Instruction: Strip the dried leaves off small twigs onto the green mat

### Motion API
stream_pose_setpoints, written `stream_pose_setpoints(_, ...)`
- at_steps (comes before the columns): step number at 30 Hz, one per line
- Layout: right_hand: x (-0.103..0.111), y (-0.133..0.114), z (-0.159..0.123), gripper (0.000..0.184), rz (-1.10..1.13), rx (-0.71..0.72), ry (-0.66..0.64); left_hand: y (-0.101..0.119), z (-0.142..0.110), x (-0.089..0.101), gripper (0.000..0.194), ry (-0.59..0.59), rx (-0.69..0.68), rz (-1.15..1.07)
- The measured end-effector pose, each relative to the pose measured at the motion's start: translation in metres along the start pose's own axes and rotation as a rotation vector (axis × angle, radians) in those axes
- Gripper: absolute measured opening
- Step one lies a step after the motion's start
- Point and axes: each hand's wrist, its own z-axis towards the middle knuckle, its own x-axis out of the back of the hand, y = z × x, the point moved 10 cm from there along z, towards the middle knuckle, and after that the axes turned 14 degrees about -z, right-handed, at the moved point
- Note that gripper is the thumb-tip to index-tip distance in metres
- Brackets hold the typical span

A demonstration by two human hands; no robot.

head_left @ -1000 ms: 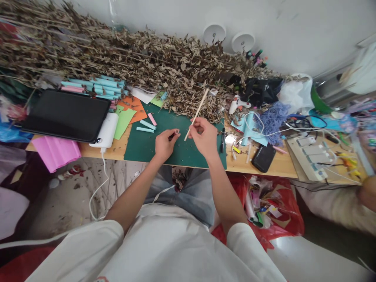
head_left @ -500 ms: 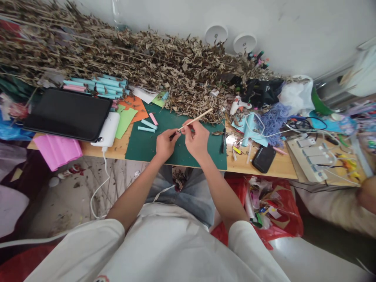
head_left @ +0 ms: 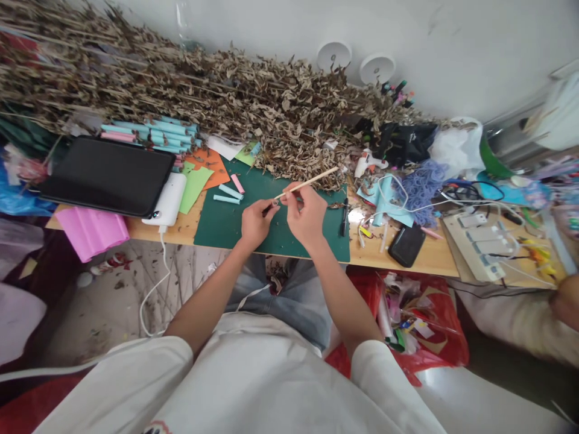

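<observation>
The thin, pale wooden stick [head_left: 314,179] is in front of me above the green cutting mat [head_left: 216,228], slanting from its low end between my hands up to its far end by the dried leaves. My right hand [head_left: 309,212] pinches it narrowly near that low end, thumb against fingers. My left hand [head_left: 255,225] grips a small, ring-like piece [head_left: 275,203] between thumb and curled fingers; it is too small for me to say what it is made of. The stick's tip is right at this piece, but I cannot tell whether it goes inside.

On the mat, left of my hands, lie two light-blue paper rolls [head_left: 230,191] and a short pink paper roll [head_left: 237,184]. A black pen [head_left: 344,218] lies near the mat's right edge. Behind it all spreads a long heap of dry brown leafy stalks [head_left: 253,90]. Farther right are a white-and-red glue gun [head_left: 368,161] and a black rectangular device [head_left: 406,245] on the wooden table [head_left: 436,261].
</observation>
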Motion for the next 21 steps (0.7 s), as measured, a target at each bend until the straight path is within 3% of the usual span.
stream_pose_setpoints(21,-0.0054,0.0009,0.0007,0.019,-0.055,0.015,-0.069,-0.0016,0.0002,-0.0015,0.018,-0.011,0.004,0.025)
